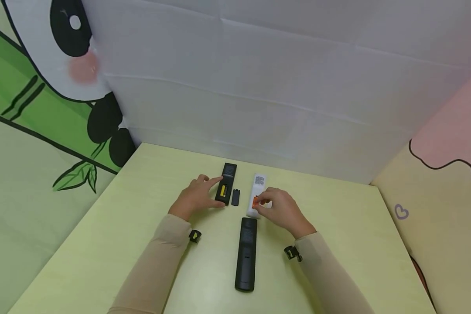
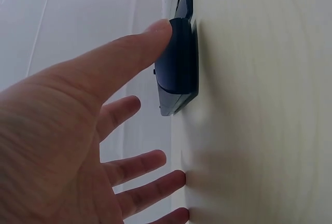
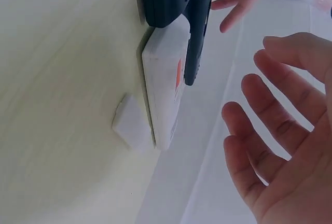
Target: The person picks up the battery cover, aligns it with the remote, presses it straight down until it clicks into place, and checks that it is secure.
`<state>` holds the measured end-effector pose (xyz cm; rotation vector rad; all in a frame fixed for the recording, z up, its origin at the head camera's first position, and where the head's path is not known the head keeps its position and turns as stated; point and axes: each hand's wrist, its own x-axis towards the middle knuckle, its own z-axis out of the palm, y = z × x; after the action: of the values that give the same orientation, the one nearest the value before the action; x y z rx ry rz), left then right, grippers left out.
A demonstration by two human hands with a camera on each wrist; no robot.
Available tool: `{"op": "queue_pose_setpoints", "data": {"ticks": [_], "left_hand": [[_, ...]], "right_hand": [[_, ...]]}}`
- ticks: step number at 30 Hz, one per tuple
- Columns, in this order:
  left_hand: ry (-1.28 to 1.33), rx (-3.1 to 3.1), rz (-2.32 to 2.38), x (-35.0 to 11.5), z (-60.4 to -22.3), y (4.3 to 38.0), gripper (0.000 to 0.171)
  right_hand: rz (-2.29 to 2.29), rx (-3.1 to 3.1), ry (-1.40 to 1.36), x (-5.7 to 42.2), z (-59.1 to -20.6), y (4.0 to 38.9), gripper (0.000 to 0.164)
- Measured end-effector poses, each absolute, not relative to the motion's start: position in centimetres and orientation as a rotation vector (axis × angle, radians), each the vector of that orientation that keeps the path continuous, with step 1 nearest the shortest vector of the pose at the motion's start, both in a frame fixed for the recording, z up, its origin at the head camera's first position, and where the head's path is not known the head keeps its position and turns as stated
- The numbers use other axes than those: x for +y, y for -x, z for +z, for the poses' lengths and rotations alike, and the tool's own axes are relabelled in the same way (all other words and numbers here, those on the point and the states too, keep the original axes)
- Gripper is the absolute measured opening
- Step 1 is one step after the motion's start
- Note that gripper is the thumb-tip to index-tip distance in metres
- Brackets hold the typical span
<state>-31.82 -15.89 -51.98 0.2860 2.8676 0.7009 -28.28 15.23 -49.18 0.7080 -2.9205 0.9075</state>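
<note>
My left hand [image 1: 196,197] lies along a small black remote [image 1: 229,170] placed back up, with a yellow battery [image 1: 223,190] in its uncovered bay. Its thumb touches the remote's near end and its index finger reaches the left side; the other fingers spread out in the left wrist view. Above a white remote [image 1: 258,185] hovers my right hand [image 1: 280,208], fingers loosely bent, with nothing visible between them in the right wrist view. An orange battery [image 1: 255,202] shows in the white remote, partly hidden by the fingertips in the head view.
Between the two remotes lies a dark battery cover [image 1: 235,197]. A white cover [image 3: 130,123] rests beside the white remote. Nearer me, a longer black remote [image 1: 246,253] lies face down on the pale table [image 1: 141,261]. A white sheet [image 1: 259,87] hangs behind the table's back edge.
</note>
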Motion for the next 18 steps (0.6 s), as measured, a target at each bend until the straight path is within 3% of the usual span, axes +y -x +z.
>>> {"op": "queue_pose_setpoints", "data": {"ticks": [11, 18], "left_hand": [[-0.263, 2.892, 0.632, -15.9, -52.1, 32.0, 0.1], [-0.281, 2.924, 0.573, -15.8, -54.2, 33.2, 0.095]], "right_hand": [[0.941, -2.981, -0.619, 13.4, -49.3, 31.2, 0.014], [0.88, -3.004, -0.598, 11.9, -49.6, 33.0, 0.016]]}}
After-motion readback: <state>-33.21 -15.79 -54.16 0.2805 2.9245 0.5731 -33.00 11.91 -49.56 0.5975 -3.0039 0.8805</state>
